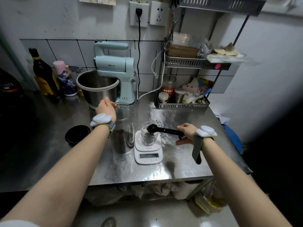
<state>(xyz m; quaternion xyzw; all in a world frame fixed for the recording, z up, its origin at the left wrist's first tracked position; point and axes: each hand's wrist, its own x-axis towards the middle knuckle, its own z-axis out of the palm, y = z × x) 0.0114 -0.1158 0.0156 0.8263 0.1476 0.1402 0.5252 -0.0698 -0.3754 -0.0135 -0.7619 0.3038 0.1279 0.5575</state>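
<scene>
A tall glass jar [125,128] with dark coffee beans at its bottom stands open on the steel table. My left hand [106,108] grips its rim. To its right a small glass cup [148,135] with some beans sits on a white digital scale [148,152]. My right hand [186,131] holds the handle of a black scoop [164,129], whose bowl is tilted over the cup with beans in it. The jar's black lid [77,134] lies to the left of the jar.
A pale blue stand mixer [113,69] with a steel bowl [96,87] stands behind the jar. Bottles [42,71] line the back left. A metal rack [182,102] with jars and packets is at back right. The table edge [147,181] runs in front.
</scene>
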